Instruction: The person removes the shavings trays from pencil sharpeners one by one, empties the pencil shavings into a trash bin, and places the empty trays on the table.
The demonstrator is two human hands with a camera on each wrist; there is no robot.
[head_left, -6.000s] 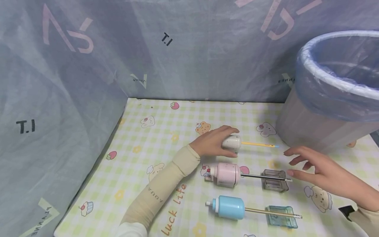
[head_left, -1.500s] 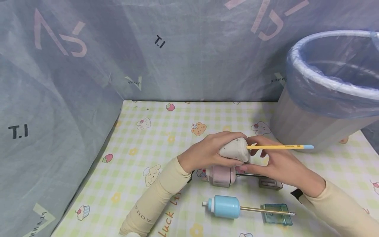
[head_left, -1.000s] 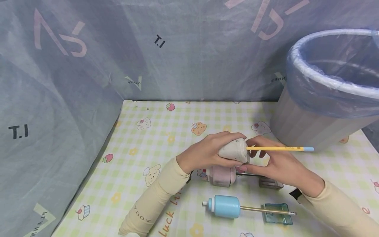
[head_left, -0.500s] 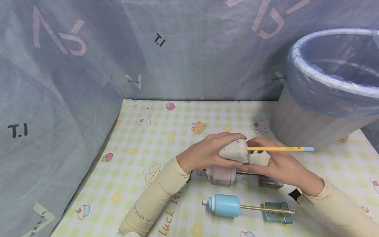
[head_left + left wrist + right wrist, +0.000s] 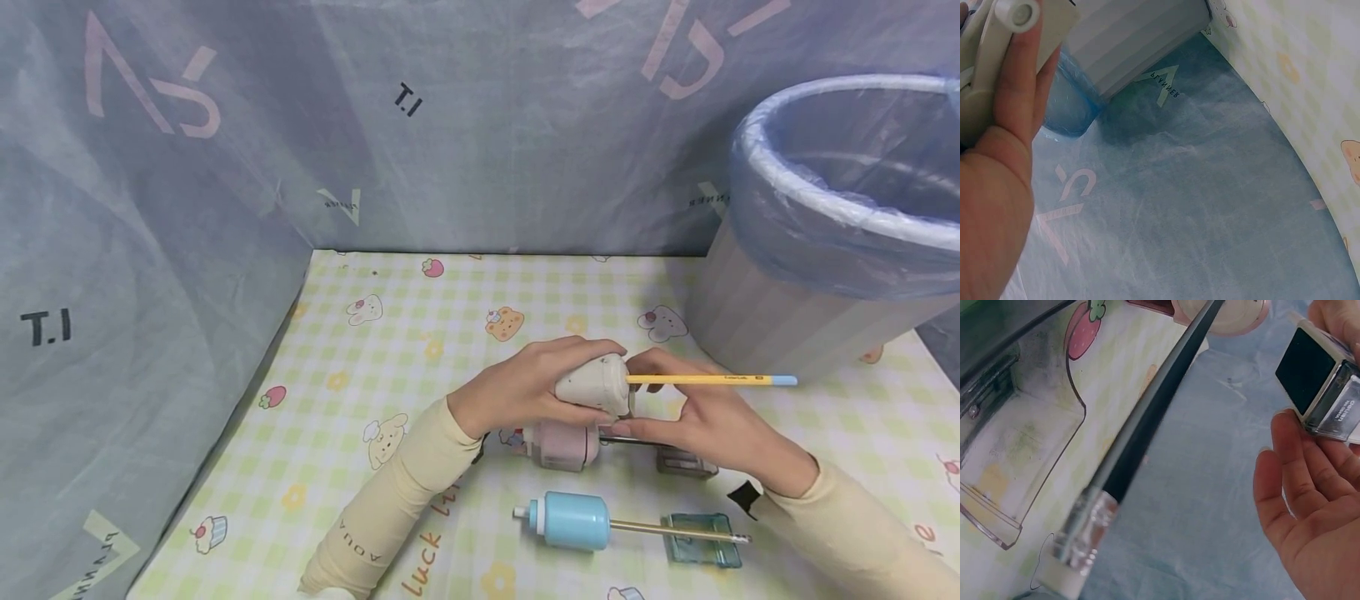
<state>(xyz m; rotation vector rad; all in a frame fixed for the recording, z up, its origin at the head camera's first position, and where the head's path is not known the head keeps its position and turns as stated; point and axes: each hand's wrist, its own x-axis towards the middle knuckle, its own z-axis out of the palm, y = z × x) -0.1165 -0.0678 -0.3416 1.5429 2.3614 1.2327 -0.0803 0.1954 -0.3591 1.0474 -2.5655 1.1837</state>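
Observation:
A cream pencil sharpener [image 5: 592, 385] is held off the table in my left hand [image 5: 517, 385], whose thumb and fingers curl around its sides. A yellow pencil [image 5: 705, 380] with a blue end sticks out of its front toward the right. At the sharpener's right side, my right hand [image 5: 716, 421] pinches its clear shavings drawer [image 5: 1340, 406] between thumb and fingers; the contact is partly hidden. Behind and below lies a pink pencil sharpener [image 5: 562, 446] with a black pencil [image 5: 1147, 419] in it. In the left wrist view a round crank knob [image 5: 1017, 15] shows beside my fingers.
A blue pencil sharpener [image 5: 576, 521] lies nearer, its gold pencil [image 5: 645, 528] crossing a teal clear drawer [image 5: 702, 552]. A grey clear drawer [image 5: 686, 463] sits under the black pencil. A lined bin [image 5: 795, 325] stands at the right; fabric walls [image 5: 510, 150] close off the back and left.
Six seconds ago the cream sharpener lay on the table under my left hand, my right hand apart. It was then lifted and met by my right hand. Since then both hands stay almost still.

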